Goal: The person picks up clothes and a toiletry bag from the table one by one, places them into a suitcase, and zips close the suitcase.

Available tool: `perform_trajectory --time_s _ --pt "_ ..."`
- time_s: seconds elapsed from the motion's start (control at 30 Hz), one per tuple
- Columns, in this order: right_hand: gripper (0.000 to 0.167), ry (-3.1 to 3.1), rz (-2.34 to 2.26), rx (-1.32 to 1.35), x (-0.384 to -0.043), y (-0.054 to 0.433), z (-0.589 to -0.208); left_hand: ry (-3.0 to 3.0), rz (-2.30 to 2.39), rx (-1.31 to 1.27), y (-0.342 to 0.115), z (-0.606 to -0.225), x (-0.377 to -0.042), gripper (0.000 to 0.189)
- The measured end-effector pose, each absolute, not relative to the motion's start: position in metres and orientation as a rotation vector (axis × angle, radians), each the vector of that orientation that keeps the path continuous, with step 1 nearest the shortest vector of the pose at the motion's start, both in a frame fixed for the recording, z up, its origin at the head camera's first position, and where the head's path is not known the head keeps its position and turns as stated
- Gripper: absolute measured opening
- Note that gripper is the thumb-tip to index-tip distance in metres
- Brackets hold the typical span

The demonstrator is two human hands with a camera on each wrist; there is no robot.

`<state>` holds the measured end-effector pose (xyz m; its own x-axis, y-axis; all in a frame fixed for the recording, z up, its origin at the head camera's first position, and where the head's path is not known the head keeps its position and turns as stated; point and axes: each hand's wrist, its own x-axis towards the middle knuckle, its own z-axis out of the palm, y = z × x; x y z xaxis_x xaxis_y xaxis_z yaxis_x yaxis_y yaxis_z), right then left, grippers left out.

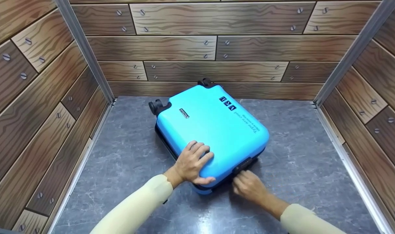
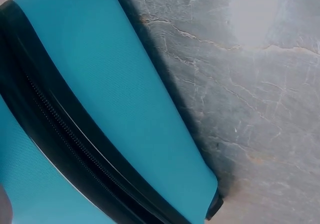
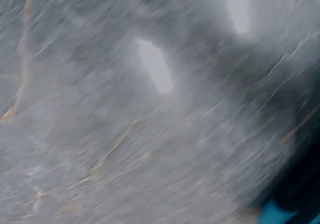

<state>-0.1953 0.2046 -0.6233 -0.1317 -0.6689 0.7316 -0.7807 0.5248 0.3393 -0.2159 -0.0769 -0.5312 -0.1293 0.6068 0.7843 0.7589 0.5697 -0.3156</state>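
Observation:
A bright blue hard-shell suitcase [image 1: 213, 130] lies flat on the floor, its wheels pointing to the back left. My left hand [image 1: 192, 162] rests on its near left corner, fingers spread over the top and thumb along the front edge. At the front side, just below the black carry handle [image 1: 243, 165], is my right hand [image 1: 248, 186] with its fingers bent; I cannot tell what they hold. The left wrist view shows the black zipper band [image 2: 75, 139] running between the two blue shells. In the blurred right wrist view, a blue corner of the case [image 3: 275, 214] shows at lower right.
Grey marbled floor [image 1: 119, 162] surrounds the case. Wood-plank-patterned walls [image 1: 217, 48] stand at the back and both sides, with metal posts [image 1: 87, 48] in the corners. Two black wheels [image 1: 156, 106] stick out from the case's far end.

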Motion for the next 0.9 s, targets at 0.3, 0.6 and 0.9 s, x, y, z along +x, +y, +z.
perform_trajectory --time_s 0.3,0.6,0.9 --pt "0.030 -1.816 0.120 1.251 -0.177 0.175 -0.620 -1.838 -0.188 -1.118 -0.076 -0.527 -0.217 0.071" --pt "0.020 -1.792 0.176 1.300 -0.161 0.144 -0.624 -1.833 -0.228 -1.097 -0.077 -0.532 -0.218 0.072" --pt "0.028 -1.792 0.253 1.175 -0.142 0.110 -0.628 -1.842 -0.259 -1.080 -0.076 -0.534 -0.215 0.072"
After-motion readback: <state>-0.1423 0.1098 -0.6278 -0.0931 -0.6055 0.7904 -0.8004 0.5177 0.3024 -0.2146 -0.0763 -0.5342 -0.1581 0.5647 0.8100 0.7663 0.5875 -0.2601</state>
